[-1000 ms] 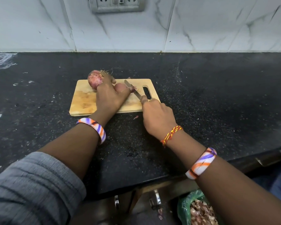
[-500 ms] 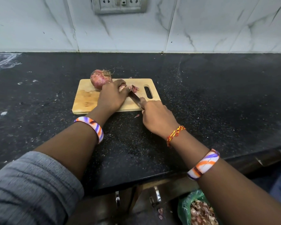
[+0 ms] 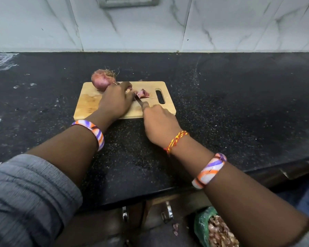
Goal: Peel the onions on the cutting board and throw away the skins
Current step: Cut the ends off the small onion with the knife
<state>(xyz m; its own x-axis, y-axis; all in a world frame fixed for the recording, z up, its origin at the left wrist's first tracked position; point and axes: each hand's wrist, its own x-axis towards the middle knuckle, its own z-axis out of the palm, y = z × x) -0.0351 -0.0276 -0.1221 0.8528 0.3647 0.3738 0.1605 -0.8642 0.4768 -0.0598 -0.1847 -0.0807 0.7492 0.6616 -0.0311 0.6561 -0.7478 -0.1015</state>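
Note:
A wooden cutting board [image 3: 89, 104] lies on the black counter. An unpeeled red onion [image 3: 101, 79] with dry roots sits at the board's far left corner. My left hand [image 3: 116, 102] covers and grips a second onion, almost wholly hidden under its fingers. A cut-off piece of onion end and skin [image 3: 143, 93] lies just right of that hand. My right hand [image 3: 159, 122] grips a knife [image 3: 139, 101], whose blade points up-left between the held onion and the cut piece.
Below the counter edge at the lower right is a green bag [image 3: 202, 223] holding onion skins [image 3: 219, 232]. A skin scrap [image 3: 175, 229] lies on the floor. Drawer handles [image 3: 168, 212] sit under the counter. A marble wall with a socket plate [image 3: 128, 2] stands behind.
The knife has cut down through the held onion's end, and the cut piece now lies apart to the right. My right hand drew back toward me with the knife.

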